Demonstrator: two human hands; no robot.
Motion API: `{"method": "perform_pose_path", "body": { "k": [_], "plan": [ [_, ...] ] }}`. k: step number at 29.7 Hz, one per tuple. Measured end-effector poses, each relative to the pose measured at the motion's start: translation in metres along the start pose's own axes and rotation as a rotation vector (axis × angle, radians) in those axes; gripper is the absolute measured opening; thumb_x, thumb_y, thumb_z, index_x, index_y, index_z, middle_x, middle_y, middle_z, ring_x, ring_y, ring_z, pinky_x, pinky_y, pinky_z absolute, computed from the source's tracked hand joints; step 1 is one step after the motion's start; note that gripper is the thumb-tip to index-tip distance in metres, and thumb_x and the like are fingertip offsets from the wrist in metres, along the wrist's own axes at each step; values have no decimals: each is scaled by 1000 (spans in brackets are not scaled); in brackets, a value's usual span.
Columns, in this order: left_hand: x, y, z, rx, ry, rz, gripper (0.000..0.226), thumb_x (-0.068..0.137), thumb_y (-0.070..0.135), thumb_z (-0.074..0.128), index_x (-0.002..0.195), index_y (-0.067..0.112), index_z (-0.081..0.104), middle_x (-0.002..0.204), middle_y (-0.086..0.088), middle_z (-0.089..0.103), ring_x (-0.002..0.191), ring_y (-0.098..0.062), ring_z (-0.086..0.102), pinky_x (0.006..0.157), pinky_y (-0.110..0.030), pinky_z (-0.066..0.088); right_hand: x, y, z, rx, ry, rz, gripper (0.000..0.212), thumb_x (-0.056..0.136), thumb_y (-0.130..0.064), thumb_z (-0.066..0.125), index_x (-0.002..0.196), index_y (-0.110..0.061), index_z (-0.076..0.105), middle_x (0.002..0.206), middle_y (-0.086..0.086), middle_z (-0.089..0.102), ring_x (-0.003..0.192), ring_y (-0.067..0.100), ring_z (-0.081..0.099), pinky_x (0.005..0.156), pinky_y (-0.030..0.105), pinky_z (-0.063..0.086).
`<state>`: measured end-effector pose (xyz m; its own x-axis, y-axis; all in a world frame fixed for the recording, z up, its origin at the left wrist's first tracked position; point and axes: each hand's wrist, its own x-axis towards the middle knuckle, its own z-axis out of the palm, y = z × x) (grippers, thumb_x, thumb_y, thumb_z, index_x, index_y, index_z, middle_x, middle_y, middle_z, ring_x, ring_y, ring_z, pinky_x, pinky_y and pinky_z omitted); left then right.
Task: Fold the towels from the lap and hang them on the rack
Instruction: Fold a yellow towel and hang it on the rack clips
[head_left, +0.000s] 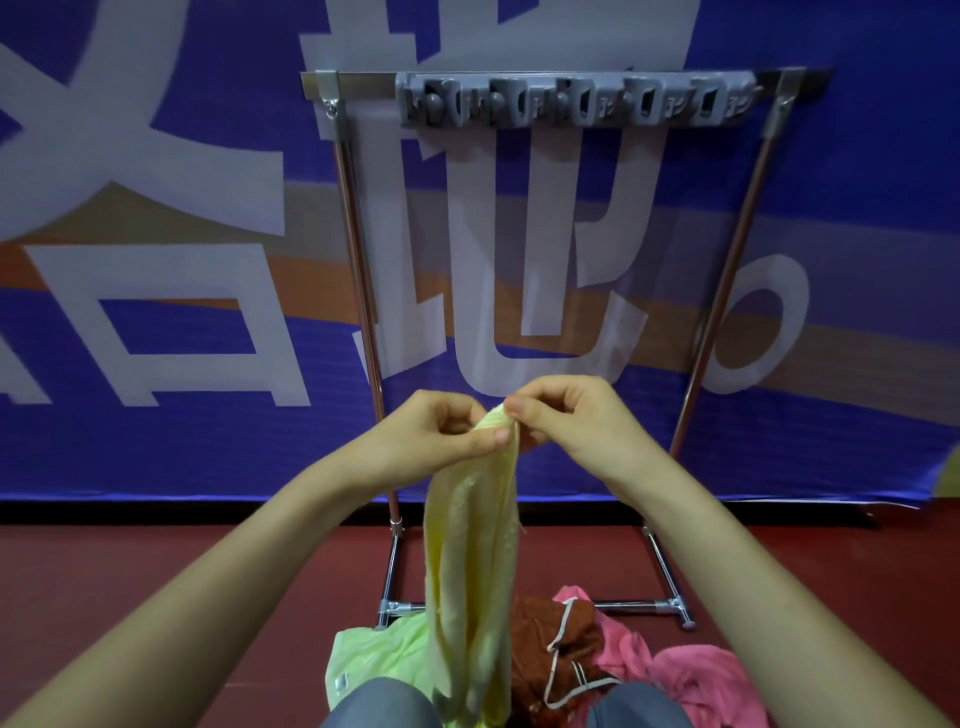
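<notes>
A pale yellow towel (470, 571) hangs bunched and vertical in front of me, its top edge pinched by both hands close together. My left hand (431, 431) grips the top from the left, my right hand (566, 421) from the right, thumbs and fingers closed on the cloth. Its lower end drops between my knees. On my lap lie a light green towel (374, 660), a brown towel with white trim (550, 639) and a pink towel (685, 670). The metal rack (566, 83) stands straight ahead, its top bar above my hands.
A grey strip of clips (571, 101) is mounted along the rack's top bar. The rack's two chrome uprights (358, 260) slope down to feet on the red floor (156, 561). A blue banner with large white characters (156, 208) fills the wall behind.
</notes>
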<state>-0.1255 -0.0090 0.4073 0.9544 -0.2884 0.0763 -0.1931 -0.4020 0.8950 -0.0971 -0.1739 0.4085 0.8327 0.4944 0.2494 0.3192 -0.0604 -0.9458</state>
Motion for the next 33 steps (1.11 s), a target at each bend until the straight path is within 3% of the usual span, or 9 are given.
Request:
{"method": "perform_pose_path", "body": {
  "k": [3,6,9,15,20,23,27,30,33],
  "plan": [
    [-6,-9,1,21,-13,-11,42,77,43,54,80,1,62,77,-14,57,75,-23,53,74,-34,44,-2,2,-3,3,82,20,13,86,-10,55,80,-6,67,71,3,66,60,2,64,60,11,50],
    [-9,-5,6,14,56,75,40,76,40,50,76,1,60,72,-11,55,69,-18,52,66,-26,44,-6,4,-3,17,124,49,15,86,-14,56,80,-11,69,72,-2,68,67,1,65,66,12,52],
    [-6,4,9,16,91,118,30,82,33,51,75,6,61,66,-3,56,60,-7,53,56,-15,43,-8,-1,0,-2,50,72,13,84,-16,58,79,-17,70,65,-9,70,71,0,66,64,10,50],
    [-12,-7,7,-25,-13,32,34,77,46,52,73,13,61,66,4,60,64,-9,57,62,-21,46,-9,-13,-5,-36,120,45,16,84,-18,59,71,-16,70,58,-6,64,58,1,60,60,15,51],
    [-26,-37,-4,43,-77,-103,70,69,61,53,88,-5,62,78,-11,59,69,-19,56,61,-21,45,-5,-22,-34,52,299,41,23,85,-18,57,65,-15,67,49,-8,63,50,0,57,54,15,51],
    [-34,-51,-14,87,-45,-170,88,52,81,54,84,0,64,75,-5,62,66,-13,58,63,-21,46,-7,-23,-60,28,370,55,22,86,-16,55,68,-11,66,47,-8,62,48,-1,57,52,14,51],
    [-39,-59,-25,116,-34,-239,76,59,75,55,78,2,63,68,4,59,64,-6,57,62,-15,47,-14,-16,-86,27,453,100,20,88,-16,53,72,-12,64,48,-8,62,47,-4,57,47,10,48],
    [-42,-60,-28,102,-23,-280,36,82,44,53,65,12,59,60,8,55,57,-2,53,57,-12,42,-17,-6,-106,47,522,162,18,87,-19,54,74,-13,64,49,-8,63,48,-4,58,48,10,50],
    [-45,-61,-32,123,-15,-309,30,89,31,48,68,12,58,65,1,53,54,-1,49,55,-13,40,-22,5,-123,40,553,210,17,87,-23,55,75,-16,65,48,-12,64,50,-5,60,50,12,50]
  ]
}}
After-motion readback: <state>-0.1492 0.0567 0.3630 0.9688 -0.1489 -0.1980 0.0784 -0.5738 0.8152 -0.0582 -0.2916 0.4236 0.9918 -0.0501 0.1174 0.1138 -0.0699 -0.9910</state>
